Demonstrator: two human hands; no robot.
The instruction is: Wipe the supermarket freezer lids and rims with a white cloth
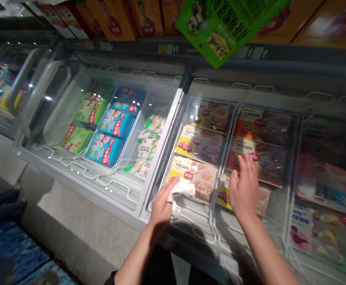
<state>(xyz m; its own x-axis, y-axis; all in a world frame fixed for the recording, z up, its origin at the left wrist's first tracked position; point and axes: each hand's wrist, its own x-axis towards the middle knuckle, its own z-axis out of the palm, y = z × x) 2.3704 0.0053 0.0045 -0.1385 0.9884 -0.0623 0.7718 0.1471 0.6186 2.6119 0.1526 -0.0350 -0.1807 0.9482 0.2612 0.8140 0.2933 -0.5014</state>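
The freezer (169, 122) is split by a pale frame bar into a left and a right section, each parted by wire dividers (131, 146) into compartments. In the left section, green boxes (90, 111) fill the left compartment, blue boxes (116, 122) the middle one, and white-and-green bags (146, 148) the right one. In the right section, the left compartment holds a row of cream boxes (204, 178) with dumpling pictures, a red label and, on the near ones, a yellow patch. The middle compartment holds similar boxes in orange and brown (261, 122), with a yellow-patched one at the near end. The right compartment, dim, holds colourful packages (312, 229).

The white cloth (184, 187) is crumpled and soft, slightly blurred, with a loose fold hanging toward the near side. It is over the near left part of the nearest cream box; whether it touches that box or a clear cover above it, I cannot tell. The left hand (161, 204) has its grip closed around the cloth. The right hand (245, 190) has a released grip, fingers stretched toward the far side above the middle compartment, holding nothing.
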